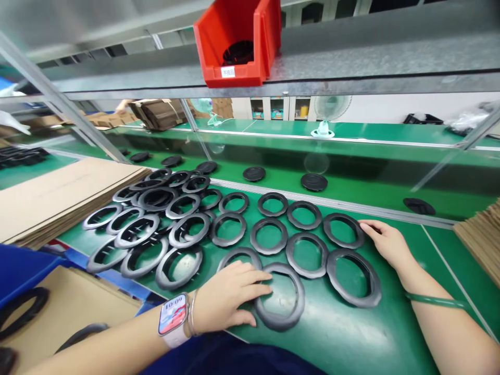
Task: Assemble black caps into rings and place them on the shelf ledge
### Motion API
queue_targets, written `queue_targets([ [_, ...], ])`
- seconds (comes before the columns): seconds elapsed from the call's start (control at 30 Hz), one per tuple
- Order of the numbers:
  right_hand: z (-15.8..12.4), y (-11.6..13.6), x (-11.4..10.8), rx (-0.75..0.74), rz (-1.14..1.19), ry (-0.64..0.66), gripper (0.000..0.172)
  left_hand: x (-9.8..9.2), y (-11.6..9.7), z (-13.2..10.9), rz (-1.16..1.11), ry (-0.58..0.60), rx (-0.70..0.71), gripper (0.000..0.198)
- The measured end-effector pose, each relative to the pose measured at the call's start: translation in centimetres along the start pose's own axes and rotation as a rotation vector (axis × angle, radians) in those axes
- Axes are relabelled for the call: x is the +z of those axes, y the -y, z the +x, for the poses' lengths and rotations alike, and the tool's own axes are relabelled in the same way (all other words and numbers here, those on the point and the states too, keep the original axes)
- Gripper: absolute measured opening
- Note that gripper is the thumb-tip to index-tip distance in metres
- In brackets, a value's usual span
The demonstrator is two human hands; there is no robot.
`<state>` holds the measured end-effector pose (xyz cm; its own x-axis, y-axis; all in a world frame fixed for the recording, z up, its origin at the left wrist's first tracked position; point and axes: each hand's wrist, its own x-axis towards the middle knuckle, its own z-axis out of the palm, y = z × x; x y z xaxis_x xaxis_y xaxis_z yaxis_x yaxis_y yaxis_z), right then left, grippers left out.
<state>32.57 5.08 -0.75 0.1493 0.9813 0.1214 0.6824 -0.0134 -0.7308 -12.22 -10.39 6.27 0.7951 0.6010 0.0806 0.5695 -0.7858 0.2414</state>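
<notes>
Many black plastic rings lie on the green worktop. My left hand (230, 292) is open, its fingers spread. Its fingertips reach over the left rim of the nearest black ring (280, 319), and the hand partly covers another ring (240, 253) behind it. Farther right, my right hand (385, 242) has its fingers closed at the right edge of a black ring (328, 234), which lies on the worktop. Part of that grip is hidden. A larger-looking ring (353, 299) lies just in front of it.
Overlapping rings (136, 232) crowd the left side. Flat cardboard (74, 190) is stacked beyond them, and a box (97, 286) with rings sits at lower left. Black discs (313, 182) lie on the green strip behind. A red bin (234, 75) stands on the overhead shelf (371, 57).
</notes>
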Motion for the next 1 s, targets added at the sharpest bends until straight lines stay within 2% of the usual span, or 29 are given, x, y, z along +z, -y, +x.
queue_targets([
  [0.07,0.2,-0.4,0.0,0.018,-0.01,0.003,0.049,-1.5,1.0,0.1,0.003,-0.037,-0.051,0.059],
  [0.13,0.3,-0.7,0.1,0.02,-0.013,0.001,0.05,-3.2,3.2,0.2,0.059,-0.082,-0.182,0.049],
  [0.27,0.5,-0.9,0.0,0.041,-0.022,0.003,0.051,-6.5,10.7,-0.4,0.224,-0.163,-0.609,0.042],
  [0.33,0.4,-0.6,0.0,0.044,-0.016,0.009,0.052,-7.8,15.1,-0.9,0.272,-0.202,-0.75,0.043],
  [0.47,0.3,-0.2,0.0,0.025,0.013,0.004,0.051,-9.5,22.3,-1.4,0.303,-0.177,-0.972,0.043],
  [0.57,0.2,0.1,0.0,0.019,0.018,-0.007,0.051,-10.0,25.6,-0.8,0.287,-0.108,-1.071,0.043],
  [0.63,0.1,0.2,0.0,0.001,0.016,-0.008,0.05,-10.0,26.8,0.0,0.277,-0.064,-1.109,0.041],
  [0.73,0.1,0.4,0.0,-0.04,0.029,-0.004,0.047,-9.9,27.3,1.2,0.289,-0.021,-1.153,0.039],
  [0.9,0.1,0.3,0.1,-0.061,0.046,0.001,0.04,-10.5,26.3,2.8,0.319,0.01,-1.181,0.036],
  [1.0,0.1,0.2,0.2,-0.073,0.059,-0.006,0.034,-11.5,25.0,4.5,0.325,-0.031,-1.191,0.03],
])
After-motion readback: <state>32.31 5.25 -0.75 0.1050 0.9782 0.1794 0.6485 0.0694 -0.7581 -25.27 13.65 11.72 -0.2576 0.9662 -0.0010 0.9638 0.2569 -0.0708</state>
